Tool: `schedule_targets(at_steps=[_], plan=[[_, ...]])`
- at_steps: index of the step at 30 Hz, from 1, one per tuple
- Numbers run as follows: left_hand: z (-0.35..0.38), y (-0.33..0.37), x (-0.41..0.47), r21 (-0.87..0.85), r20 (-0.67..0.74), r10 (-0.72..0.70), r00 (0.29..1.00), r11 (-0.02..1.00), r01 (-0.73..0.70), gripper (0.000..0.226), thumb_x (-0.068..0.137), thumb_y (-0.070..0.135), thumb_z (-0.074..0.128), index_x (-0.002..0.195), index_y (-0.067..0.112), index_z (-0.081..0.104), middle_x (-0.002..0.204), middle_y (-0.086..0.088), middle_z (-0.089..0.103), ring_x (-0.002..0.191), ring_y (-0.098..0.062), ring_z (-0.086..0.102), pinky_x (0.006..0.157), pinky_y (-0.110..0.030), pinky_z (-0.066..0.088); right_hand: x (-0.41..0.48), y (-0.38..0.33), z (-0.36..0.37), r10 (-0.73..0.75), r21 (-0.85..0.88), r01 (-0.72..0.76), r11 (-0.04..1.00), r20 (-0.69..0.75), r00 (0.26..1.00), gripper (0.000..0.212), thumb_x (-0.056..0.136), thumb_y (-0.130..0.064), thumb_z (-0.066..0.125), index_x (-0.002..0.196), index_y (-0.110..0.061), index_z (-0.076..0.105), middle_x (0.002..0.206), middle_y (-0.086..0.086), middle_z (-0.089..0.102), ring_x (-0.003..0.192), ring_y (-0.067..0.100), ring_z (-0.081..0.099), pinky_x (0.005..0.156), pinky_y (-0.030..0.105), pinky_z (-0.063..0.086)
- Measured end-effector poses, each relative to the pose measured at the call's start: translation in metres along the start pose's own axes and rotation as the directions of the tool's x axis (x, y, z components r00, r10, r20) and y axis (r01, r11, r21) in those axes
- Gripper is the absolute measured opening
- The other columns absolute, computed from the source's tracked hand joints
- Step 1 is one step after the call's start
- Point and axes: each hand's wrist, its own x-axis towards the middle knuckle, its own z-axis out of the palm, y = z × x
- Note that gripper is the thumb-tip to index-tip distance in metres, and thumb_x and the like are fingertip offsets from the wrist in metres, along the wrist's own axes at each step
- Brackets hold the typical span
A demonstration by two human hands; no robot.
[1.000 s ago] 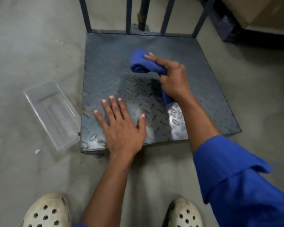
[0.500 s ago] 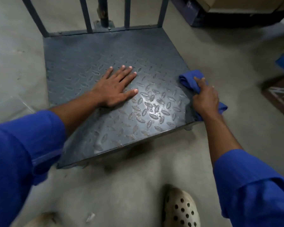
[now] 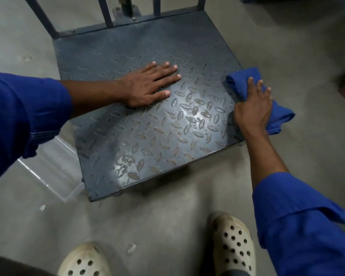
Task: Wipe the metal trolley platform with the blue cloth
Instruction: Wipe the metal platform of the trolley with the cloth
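Observation:
The metal trolley platform (image 3: 147, 136) is a dark grey checker plate lying low on the concrete floor, with shiny patches near its front. My left hand (image 3: 147, 84) lies flat on the plate's middle, fingers spread, holding nothing. My right hand (image 3: 253, 108) presses the blue cloth (image 3: 279, 114) against the platform's right edge. The cloth is bunched, and part of it hangs past the edge over the floor.
Upright bars of the trolley handle (image 3: 106, 14) rise at the platform's far end. A clear plastic tub (image 3: 54, 172) sits on the floor at the left, touching the platform's front corner. My two white perforated shoes (image 3: 233, 244) stand in front. Small scraps (image 3: 130, 248) lie on the concrete.
My right hand has swept the cloth from the plate's middle to its right edge. My left hand has shifted from the front of the plate to its middle.

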Motion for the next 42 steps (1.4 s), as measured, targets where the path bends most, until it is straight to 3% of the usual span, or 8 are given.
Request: schedule_targets(at_steps=[13, 16, 19, 23, 27, 35, 38, 42], plan=[[0.003, 0.005, 0.016, -0.007, -0.054, -0.001, 0.999, 1.000, 0.001, 0.075, 0.106, 0.066, 0.004, 0.171, 0.030, 0.002, 0.180, 0.002, -0.003, 0.166, -0.017, -0.006, 0.135, -0.046, -0.005, -0.050, -0.086, 0.009, -0.113, 0.208, 0.126, 0.970, -0.070, 0.991, 0.075, 0.086, 0.003, 0.049, 0.157, -0.019, 0.044, 0.163, 0.013, 0.041, 0.153, 0.033, 0.035, 0.128, 0.044, 0.023], [0.002, 0.006, 0.018, -0.051, -0.071, -0.008, 0.997, 0.999, 0.004, 0.081, 0.102, 0.066, 0.002, 0.170, 0.023, 0.010, 0.180, -0.001, 0.005, 0.166, -0.020, 0.001, 0.135, -0.048, -0.002, -0.080, -0.118, 0.003, -0.106, 0.455, 0.174, 0.873, -0.172, 0.979, 0.074, 0.077, 0.002, 0.044, 0.144, -0.024, 0.062, 0.136, 0.009, 0.069, 0.118, 0.030, 0.065, 0.095, 0.033, 0.048], [0.007, -0.002, 0.021, -0.034, -0.089, 0.031, 0.996, 0.999, -0.034, 0.075, 0.104, 0.069, -0.002, 0.169, 0.033, 0.009, 0.180, 0.003, 0.004, 0.166, -0.018, -0.003, 0.135, -0.044, -0.005, -0.072, -0.104, -0.027, -0.013, 0.495, 0.193, 0.847, -0.344, 0.939, 0.077, 0.078, 0.003, 0.044, 0.146, -0.029, 0.059, 0.125, 0.007, 0.073, 0.088, 0.016, 0.062, 0.068, 0.003, 0.038], [0.004, -0.012, 0.022, -0.045, -0.075, 0.047, 0.996, 0.998, -0.051, 0.064, 0.109, 0.059, 0.004, 0.170, 0.041, 0.003, 0.180, 0.008, -0.004, 0.166, -0.014, -0.009, 0.134, -0.044, -0.008, -0.025, -0.040, -0.039, 0.143, 0.386, -0.021, 0.922, -0.289, 0.947, 0.075, 0.082, 0.001, 0.045, 0.150, -0.030, 0.054, 0.142, 0.006, 0.064, 0.123, 0.028, 0.061, 0.099, 0.025, 0.042], [-0.001, -0.019, 0.029, -0.030, -0.064, 0.037, 0.997, 0.999, -0.039, 0.064, 0.108, 0.061, 0.004, 0.169, 0.042, 0.004, 0.180, 0.006, -0.005, 0.166, -0.016, -0.009, 0.134, -0.045, -0.008, -0.041, -0.049, 0.007, 0.042, 0.152, -0.028, 0.988, -0.093, 0.995, 0.076, 0.085, -0.001, 0.053, 0.157, -0.022, 0.044, 0.164, 0.011, 0.040, 0.155, 0.035, 0.030, 0.129, 0.050, 0.014], [-0.008, -0.026, 0.023, 0.079, -0.042, 0.087, 0.995, 0.993, -0.083, 0.067, 0.108, 0.055, 0.008, 0.171, 0.031, 0.013, 0.180, -0.001, 0.005, 0.166, -0.027, 0.003, 0.134, -0.053, 0.005, -0.169, -0.177, 0.027, -0.297, 0.533, 0.245, 0.810, 0.014, 0.955, 0.078, 0.070, -0.001, 0.042, 0.144, -0.020, 0.062, 0.153, 0.006, 0.055, 0.149, 0.028, 0.043, 0.129, 0.036, 0.022], [-0.002, -0.030, 0.003, 0.070, -0.060, 0.113, 0.992, 0.992, -0.109, 0.069, 0.107, 0.061, 0.009, 0.170, 0.032, 0.011, 0.179, 0.001, 0.003, 0.166, -0.022, 0.001, 0.135, -0.049, 0.002, -0.150, -0.150, -0.005, -0.212, 0.648, 0.161, 0.744, 0.001, 0.977, 0.076, 0.075, 0.003, 0.047, 0.142, -0.029, 0.063, 0.145, -0.002, 0.064, 0.131, 0.015, 0.057, 0.110, 0.019, 0.036], [0.002, -0.037, -0.029, 0.017, -0.062, 0.094, 0.994, 0.996, -0.093, 0.064, 0.110, 0.062, 0.006, 0.169, 0.037, 0.003, 0.179, 0.005, -0.003, 0.166, -0.016, -0.006, 0.134, -0.040, -0.007, -0.104, -0.116, -0.007, -0.143, 0.448, 0.160, 0.880, -0.072, 0.987, 0.079, 0.076, -0.004, 0.046, 0.150, -0.032, 0.054, 0.157, -0.003, 0.051, 0.149, 0.023, 0.042, 0.126, 0.043, 0.022]])
